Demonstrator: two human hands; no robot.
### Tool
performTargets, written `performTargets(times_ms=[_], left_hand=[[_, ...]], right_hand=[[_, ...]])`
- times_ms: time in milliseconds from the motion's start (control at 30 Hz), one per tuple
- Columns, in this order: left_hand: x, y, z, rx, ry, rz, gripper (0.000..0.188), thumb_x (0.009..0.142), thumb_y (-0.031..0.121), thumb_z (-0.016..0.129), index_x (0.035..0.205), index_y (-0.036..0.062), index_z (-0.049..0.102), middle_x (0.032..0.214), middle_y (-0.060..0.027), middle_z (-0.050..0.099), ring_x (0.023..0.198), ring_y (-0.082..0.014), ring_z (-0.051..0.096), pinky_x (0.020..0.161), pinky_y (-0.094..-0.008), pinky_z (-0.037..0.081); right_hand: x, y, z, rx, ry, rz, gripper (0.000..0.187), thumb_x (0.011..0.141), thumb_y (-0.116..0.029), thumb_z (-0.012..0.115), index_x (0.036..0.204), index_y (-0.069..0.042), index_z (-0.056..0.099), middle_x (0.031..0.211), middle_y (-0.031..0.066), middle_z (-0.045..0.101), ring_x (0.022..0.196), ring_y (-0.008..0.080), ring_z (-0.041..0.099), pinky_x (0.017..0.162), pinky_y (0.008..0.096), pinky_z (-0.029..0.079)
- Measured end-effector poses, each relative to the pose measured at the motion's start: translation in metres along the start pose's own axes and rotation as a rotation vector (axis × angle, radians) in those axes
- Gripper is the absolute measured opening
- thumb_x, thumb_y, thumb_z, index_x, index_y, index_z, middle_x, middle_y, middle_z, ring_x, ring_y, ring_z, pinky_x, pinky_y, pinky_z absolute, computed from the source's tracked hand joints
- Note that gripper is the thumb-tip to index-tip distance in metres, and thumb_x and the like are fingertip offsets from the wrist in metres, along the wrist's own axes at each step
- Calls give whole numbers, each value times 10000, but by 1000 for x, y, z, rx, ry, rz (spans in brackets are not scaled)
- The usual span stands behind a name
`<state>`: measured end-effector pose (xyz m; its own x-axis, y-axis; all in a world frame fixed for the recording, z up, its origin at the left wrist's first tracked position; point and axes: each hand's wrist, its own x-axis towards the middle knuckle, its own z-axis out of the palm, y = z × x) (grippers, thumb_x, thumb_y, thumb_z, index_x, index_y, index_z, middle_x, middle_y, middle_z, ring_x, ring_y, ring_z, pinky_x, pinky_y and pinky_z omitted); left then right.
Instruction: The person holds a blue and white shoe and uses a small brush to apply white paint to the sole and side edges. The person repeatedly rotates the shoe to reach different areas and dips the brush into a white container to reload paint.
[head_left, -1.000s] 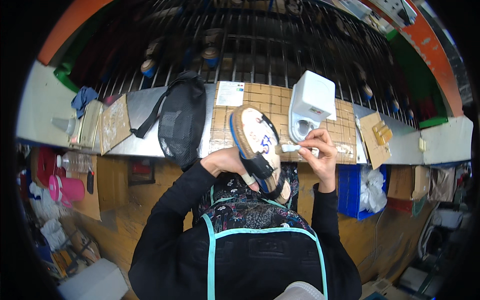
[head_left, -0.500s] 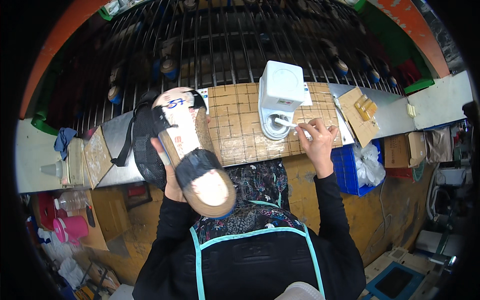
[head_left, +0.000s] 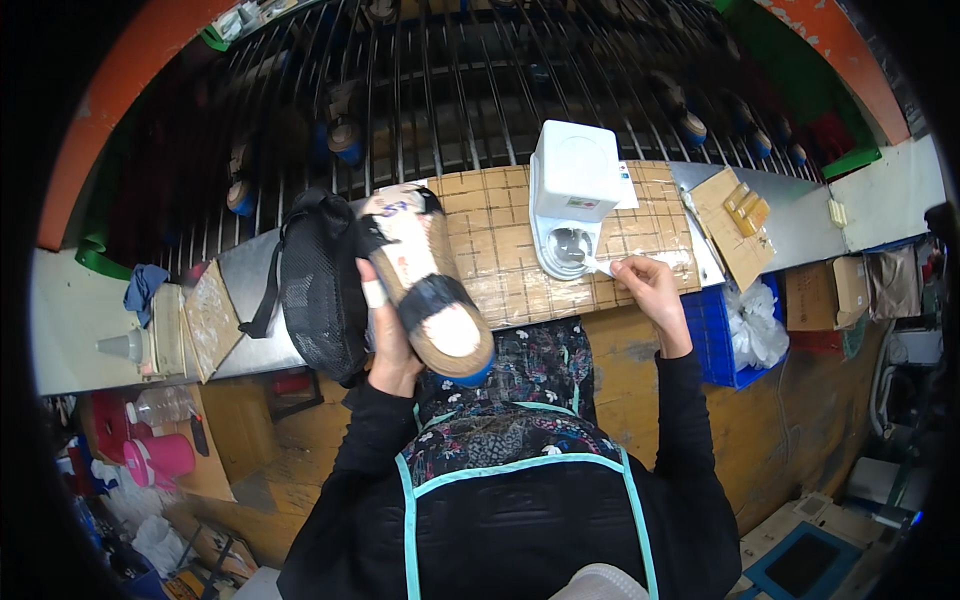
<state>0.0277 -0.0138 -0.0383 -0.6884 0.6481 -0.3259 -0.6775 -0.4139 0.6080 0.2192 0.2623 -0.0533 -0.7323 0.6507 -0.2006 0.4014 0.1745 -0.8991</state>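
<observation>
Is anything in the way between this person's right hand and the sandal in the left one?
Partly. The round front of the white dispenser sits between the right hand, which pinches a white stick, and the sandal in the left hand. On its near side, nothing visible blocks the way over the flat cardboard.

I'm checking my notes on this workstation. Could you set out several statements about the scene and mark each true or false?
1. The left hand holds a sandal. True.
2. That sandal has no straps. False: it has black straps.
3. The right hand holds a slim white tool by the white dispenser. True.
4. Nothing lies left of the sandal. False: a black mesh bag does.
5. The blue crate contains white plastic. True.
</observation>
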Motion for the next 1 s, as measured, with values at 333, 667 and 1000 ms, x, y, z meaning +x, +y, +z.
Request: performTargets(times_ms=[333,667,1000], left_hand=[[4,-10,26,418,-287,12,901,850,715,502,1395,5,403,1279,-135,570,1102,-209,611,927,-338,524],[-21,-2,10,579,-240,217,745,844,553,648,1240,-66,525,1116,-122,626,1005,-161,598,898,-291,466],[-22,7,6,615,-280,257,654,864,473,673,1218,-63,549,1089,-105,633,990,-149,584,888,-282,450]], right_hand=[[-40,-88,55,-159,444,-718,219,699,-145,812,912,-110,779,877,32,615,750,133,532,779,304,340],[-39,-105,96,-67,337,-706,193,727,-139,800,913,-97,773,907,37,600,679,115,538,796,290,310],[-20,-118,94,-172,362,-825,174,736,-133,801,902,-93,768,893,32,590,687,109,554,797,295,299]])
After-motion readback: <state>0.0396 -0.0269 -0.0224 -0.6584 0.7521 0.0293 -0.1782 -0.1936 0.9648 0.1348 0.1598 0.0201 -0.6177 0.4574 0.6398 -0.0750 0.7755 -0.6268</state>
